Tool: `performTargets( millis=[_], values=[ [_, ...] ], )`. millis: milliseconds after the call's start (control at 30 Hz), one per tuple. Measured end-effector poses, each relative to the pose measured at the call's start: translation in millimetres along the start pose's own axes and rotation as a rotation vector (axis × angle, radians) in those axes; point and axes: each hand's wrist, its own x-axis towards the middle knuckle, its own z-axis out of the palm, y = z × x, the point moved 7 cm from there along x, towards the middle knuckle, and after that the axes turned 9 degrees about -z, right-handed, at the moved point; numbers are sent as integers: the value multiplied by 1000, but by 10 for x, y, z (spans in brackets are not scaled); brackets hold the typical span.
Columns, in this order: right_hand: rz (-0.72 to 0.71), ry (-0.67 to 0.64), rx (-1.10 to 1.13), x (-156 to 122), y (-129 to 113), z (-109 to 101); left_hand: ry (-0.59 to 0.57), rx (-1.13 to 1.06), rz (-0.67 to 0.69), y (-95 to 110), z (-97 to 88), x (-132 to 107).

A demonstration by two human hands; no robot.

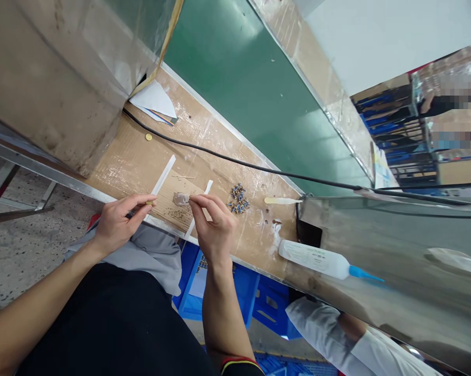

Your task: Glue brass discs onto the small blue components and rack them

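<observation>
My left hand is closed in a pinch on a small brass-coloured piece at the bench's front edge. To its right, my right hand is pinched too, its fingertips at the edge of a small translucent lump. Whether those fingers grip the lump or a thin tool over it, I cannot tell. Beneath lies a cardboard sheet with many tiny dark bits near its front. White strips run along its sides. A heap of small metal and blue parts sits right of my right hand.
A white bottle with a blue nozzle lies at the right, near a pale tapered tube. One black cable crosses the bench. A yellow disc lies farther back. Blue crates stand below. Another person's pale clothing shows lower right.
</observation>
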Motion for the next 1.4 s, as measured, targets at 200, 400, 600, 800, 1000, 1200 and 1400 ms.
performTargets(
  millis=[200,400,600,800,1000,1200,1400],
  values=[
    [5,47,22,13,4,-43,5,20,26,14,-1,-3],
    [34,49,62,-8,30,-22,14,36,48,15,-3,-9],
    [53,63,78,-17,34,-1,11,62,61,14,-5,-8],
    [57,66,94,-23,44,8,5,61,68,32,2,-7],
    [26,76,81,-24,21,-2,14,68,79,33,0,-8],
    [48,91,116,-22,46,-113,15,64,81,32,-3,-8],
    [63,108,143,-70,113,-155,11,79,95,44,-1,-7]
  ],
)
